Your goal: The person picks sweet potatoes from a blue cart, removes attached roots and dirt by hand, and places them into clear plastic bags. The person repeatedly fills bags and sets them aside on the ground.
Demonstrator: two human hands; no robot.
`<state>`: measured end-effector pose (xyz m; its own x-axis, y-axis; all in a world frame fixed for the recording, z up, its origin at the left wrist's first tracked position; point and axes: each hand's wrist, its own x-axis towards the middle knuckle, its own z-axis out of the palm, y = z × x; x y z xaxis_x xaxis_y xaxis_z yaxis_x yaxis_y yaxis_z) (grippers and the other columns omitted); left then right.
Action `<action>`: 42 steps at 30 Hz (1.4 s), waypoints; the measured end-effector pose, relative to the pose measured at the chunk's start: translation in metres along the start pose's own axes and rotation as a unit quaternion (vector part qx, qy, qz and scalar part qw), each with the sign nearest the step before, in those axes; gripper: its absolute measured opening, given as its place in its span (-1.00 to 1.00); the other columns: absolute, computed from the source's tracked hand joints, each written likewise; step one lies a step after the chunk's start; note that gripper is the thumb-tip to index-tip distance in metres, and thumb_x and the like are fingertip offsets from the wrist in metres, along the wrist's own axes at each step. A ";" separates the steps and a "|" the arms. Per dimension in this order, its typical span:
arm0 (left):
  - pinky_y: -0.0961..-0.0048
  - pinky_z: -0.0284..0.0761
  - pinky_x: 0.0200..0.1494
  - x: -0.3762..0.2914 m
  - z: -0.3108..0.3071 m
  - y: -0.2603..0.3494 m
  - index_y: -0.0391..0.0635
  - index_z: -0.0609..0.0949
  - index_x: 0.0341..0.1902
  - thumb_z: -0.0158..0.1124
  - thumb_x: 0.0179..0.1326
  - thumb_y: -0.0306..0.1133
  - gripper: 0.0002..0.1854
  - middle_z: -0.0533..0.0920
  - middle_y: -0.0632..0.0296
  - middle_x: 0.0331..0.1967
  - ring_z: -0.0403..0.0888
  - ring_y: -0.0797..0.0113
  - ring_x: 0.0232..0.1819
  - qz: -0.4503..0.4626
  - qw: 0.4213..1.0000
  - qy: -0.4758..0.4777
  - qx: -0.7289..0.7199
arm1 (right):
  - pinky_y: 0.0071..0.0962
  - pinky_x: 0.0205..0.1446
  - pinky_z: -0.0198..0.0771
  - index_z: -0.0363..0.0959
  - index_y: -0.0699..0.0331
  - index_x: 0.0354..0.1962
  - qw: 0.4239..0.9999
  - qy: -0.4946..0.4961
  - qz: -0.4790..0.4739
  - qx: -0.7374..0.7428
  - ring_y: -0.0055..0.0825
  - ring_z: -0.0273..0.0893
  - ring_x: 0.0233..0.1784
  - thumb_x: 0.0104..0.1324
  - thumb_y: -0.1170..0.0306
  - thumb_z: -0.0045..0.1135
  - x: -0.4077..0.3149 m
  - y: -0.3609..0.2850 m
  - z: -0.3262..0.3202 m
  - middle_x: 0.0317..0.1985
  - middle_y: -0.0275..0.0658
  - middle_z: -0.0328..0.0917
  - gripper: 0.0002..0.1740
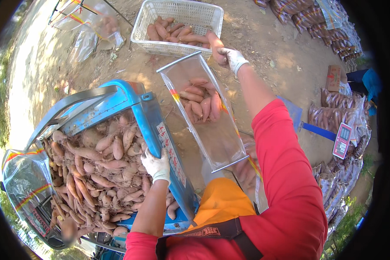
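Note:
My right hand (pixel 234 59), in a white glove, grips a large sweet potato (pixel 215 47) beside the near right corner of a white slatted plastic crate (pixel 178 48). Several sweet potatoes lie inside that crate. Below it, a clear plastic bag (pixel 221 144) is stretched open on a rectangular frame, with sweet potatoes (pixel 206 105) at its bottom. My left hand (pixel 156 165), gloved too, is closed over the blue metal side wall (pixel 146 122) of a cargo bed. Heaped in the bed are many rooty sweet potatoes (pixel 101 169).
A scale display (pixel 341 140) stands on a blue post at right, near filled bags (pixel 333 118) and a cardboard box (pixel 333 78). More bags (pixel 312 19) are stacked at top right. Another person's blue clothing (pixel 370 83) shows at the right edge. A second bag (pixel 107 27) hangs at upper left.

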<state>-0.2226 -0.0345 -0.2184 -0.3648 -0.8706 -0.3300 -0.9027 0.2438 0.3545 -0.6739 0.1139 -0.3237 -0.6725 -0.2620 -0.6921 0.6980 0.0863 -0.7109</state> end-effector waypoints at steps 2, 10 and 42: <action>0.07 0.33 0.28 0.001 0.001 -0.002 -0.16 0.44 0.25 0.45 0.01 -0.19 -0.29 0.43 -0.14 0.11 0.39 -0.13 0.21 0.006 1.000 0.002 0.005 | -0.30 -0.15 0.55 0.52 0.28 -0.04 0.998 0.001 -0.054 -0.033 -0.44 0.52 -0.21 0.17 0.45 0.32 0.012 -0.009 0.001 -0.23 -0.26 0.57 -0.62; 0.07 0.37 0.25 -0.001 -0.002 0.005 -0.20 0.45 0.23 0.46 0.02 -0.19 -0.31 0.45 -0.14 0.07 0.43 -0.14 0.15 0.005 1.000 0.005 0.019 | -0.40 -0.30 0.50 0.56 0.27 -0.06 0.991 0.087 -0.043 -0.092 -0.52 0.53 -0.26 0.16 0.45 0.25 -0.050 0.054 -0.036 -0.27 -0.30 0.60 -0.65; 0.41 0.46 -0.01 -0.290 -0.206 -0.242 -0.25 0.59 0.09 0.11 0.30 0.31 -0.24 0.70 0.16 -0.21 0.60 0.36 -0.17 0.065 0.839 -0.534 0.080 | -0.49 -0.01 0.36 0.56 0.28 -0.10 0.989 0.128 -0.043 0.063 -0.50 0.44 -0.16 0.47 0.27 -0.09 -0.545 0.436 -0.228 -0.20 -0.34 0.56 -0.69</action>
<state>0.1490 0.0712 -0.0282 -0.3812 0.0267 -0.9241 -0.8275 0.4359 0.3539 -0.0590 0.5138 -0.2847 -0.7593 -0.0103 -0.6507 0.6503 -0.0494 -0.7580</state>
